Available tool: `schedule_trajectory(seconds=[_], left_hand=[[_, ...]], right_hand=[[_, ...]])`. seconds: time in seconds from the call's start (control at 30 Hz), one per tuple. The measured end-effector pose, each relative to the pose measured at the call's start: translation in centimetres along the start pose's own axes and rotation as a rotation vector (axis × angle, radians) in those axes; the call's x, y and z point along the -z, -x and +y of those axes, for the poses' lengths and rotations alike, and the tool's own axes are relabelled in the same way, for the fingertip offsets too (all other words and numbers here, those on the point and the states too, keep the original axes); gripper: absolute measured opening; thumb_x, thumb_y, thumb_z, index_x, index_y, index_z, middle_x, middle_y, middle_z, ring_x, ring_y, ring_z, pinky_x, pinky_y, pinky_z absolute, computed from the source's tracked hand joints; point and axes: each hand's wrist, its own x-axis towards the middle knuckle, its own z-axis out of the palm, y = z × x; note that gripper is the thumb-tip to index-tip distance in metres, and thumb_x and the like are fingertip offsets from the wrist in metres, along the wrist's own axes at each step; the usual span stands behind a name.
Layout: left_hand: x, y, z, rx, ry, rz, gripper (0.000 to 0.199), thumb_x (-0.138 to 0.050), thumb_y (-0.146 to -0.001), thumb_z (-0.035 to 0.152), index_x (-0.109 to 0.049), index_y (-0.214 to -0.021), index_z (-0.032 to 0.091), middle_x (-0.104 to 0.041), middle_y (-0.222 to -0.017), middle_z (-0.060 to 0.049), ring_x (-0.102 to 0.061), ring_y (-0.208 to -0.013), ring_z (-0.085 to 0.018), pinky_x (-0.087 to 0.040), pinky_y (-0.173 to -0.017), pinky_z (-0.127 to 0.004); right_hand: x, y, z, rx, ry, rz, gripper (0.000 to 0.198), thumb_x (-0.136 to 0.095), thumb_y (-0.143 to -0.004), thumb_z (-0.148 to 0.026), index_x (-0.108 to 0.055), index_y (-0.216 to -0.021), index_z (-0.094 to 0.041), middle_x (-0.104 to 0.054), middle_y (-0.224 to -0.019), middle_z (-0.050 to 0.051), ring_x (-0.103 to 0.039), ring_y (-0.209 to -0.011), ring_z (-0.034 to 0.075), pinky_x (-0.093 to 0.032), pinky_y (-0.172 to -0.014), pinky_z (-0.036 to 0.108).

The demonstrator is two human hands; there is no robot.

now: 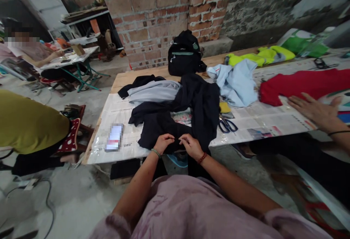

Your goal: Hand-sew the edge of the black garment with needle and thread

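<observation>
A black garment (pixel 155 128) lies bunched at the front edge of the table, its dark folds running up toward the middle. My left hand (pixel 163 142) pinches its near edge with fingers pressed together. Close beside it, my right hand (pixel 191 145) also grips the black cloth, thumb against fingertips. Whether a needle or thread is between the fingers is too small to make out. Behind the black cloth rests a grey garment (pixel 155 90). A pair of scissors (pixel 227 125) with dark handles lies to the right, near a small yellow cloth (pixel 225 107).
Newspaper (pixel 105 109) covers the table, with a phone (pixel 114 137) at left. A black backpack (pixel 184 55) stands at the back, beside a light blue garment (pixel 237 82). Right of me, a co-worker's hand (pixel 314 109) lies by a red garment (pixel 303 84). Another person sits at left.
</observation>
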Motion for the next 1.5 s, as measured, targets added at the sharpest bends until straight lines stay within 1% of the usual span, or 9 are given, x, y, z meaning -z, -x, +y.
schedule_trajectory(seconds=[0.07,0.17,0.37,0.5,0.7,1.0,1.13,1.3,1.5], left_hand=[[0.01,0.10,-0.06,-0.014,-0.062,-0.037,0.016,-0.063,-0.058,0.024,-0.064,-0.072,0.015,-0.058,-0.063,0.003,-0.050,-0.060,-0.009,-0.039,-0.062,-0.021],[0.02,0.39,-0.09,-0.104,-0.111,-0.056,0.015,-0.063,-0.059,0.020,-0.063,-0.073,0.015,-0.059,-0.069,0.003,-0.051,-0.067,-0.010,-0.039,-0.069,-0.022],[0.02,0.81,0.00,-0.279,-0.129,-0.030,0.009,-0.063,-0.063,0.020,-0.064,-0.071,0.017,-0.056,-0.077,0.000,-0.051,-0.078,-0.013,-0.038,-0.079,-0.025],[-0.12,0.76,-0.15,-0.332,-0.133,0.015,0.004,-0.064,-0.063,0.019,-0.063,-0.066,0.016,-0.053,-0.078,-0.002,-0.051,-0.081,-0.014,-0.038,-0.079,-0.027],[-0.05,0.74,-0.11,-0.336,-0.174,0.023,0.004,-0.063,-0.064,0.019,-0.062,-0.064,0.016,-0.053,-0.077,-0.001,-0.051,-0.079,-0.013,-0.038,-0.078,-0.026],[0.17,0.41,-0.55,-0.311,-0.332,0.029,0.014,-0.064,-0.065,0.020,-0.063,-0.078,0.017,-0.055,-0.079,0.000,-0.053,-0.078,-0.013,-0.039,-0.076,-0.025],[0.02,0.43,-0.42,-0.338,-0.352,0.009,0.006,-0.063,-0.066,0.018,-0.063,-0.072,0.017,-0.055,-0.078,-0.001,-0.053,-0.078,-0.013,-0.040,-0.075,-0.025],[0.00,0.53,-0.29,-0.315,-0.386,0.044,0.015,-0.064,-0.064,0.017,-0.062,-0.079,0.017,-0.055,-0.081,-0.001,-0.053,-0.079,-0.013,-0.040,-0.075,-0.026],[-0.12,0.50,-0.69,-0.361,-0.419,0.088,0.014,-0.065,-0.064,0.016,-0.061,-0.077,0.017,-0.054,-0.080,-0.001,-0.052,-0.078,-0.013,-0.041,-0.074,-0.026]], right_hand=[[-0.04,0.30,0.40,0.012,0.011,0.003,0.010,-0.044,-0.082,-0.023,-0.054,-0.083,-0.019,-0.061,-0.067,0.001,-0.060,-0.063,0.012,-0.047,-0.062,0.025],[-0.18,0.53,0.72,0.006,0.021,0.011,0.010,-0.045,-0.081,-0.022,-0.054,-0.083,-0.019,-0.062,-0.067,0.001,-0.060,-0.064,0.013,-0.047,-0.062,0.025],[-0.41,0.61,0.66,0.004,0.013,0.025,0.010,-0.044,-0.081,-0.022,-0.054,-0.082,-0.019,-0.062,-0.068,0.001,-0.060,-0.065,0.013,-0.047,-0.064,0.026],[-0.41,0.81,0.73,-0.027,-0.007,0.038,0.011,-0.045,-0.081,-0.023,-0.054,-0.082,-0.019,-0.061,-0.066,0.001,-0.060,-0.062,0.012,-0.047,-0.062,0.025],[-0.47,0.76,0.61,-0.080,-0.061,0.054,0.010,-0.046,-0.081,-0.025,-0.053,-0.081,-0.019,-0.060,-0.063,0.000,-0.059,-0.059,0.012,-0.046,-0.060,0.024],[-0.70,0.41,0.40,-0.085,-0.077,0.062,0.008,-0.047,-0.080,-0.025,-0.052,-0.078,-0.019,-0.059,-0.060,-0.001,-0.057,-0.056,0.011,-0.045,-0.058,0.024],[-0.66,0.46,0.35,-0.088,-0.084,0.061,0.010,-0.047,-0.080,-0.026,-0.052,-0.078,-0.018,-0.059,-0.060,-0.001,-0.057,-0.057,0.011,-0.045,-0.059,0.023],[-0.68,0.49,0.32,-0.092,-0.094,0.067,0.010,-0.047,-0.081,-0.026,-0.053,-0.077,-0.018,-0.058,-0.060,-0.001,-0.057,-0.058,0.011,-0.045,-0.060,0.023],[-0.71,0.59,0.51,-0.094,-0.110,0.059,0.011,-0.047,-0.081,-0.028,-0.052,-0.078,-0.018,-0.058,-0.061,-0.001,-0.057,-0.057,0.010,-0.045,-0.060,0.022]])
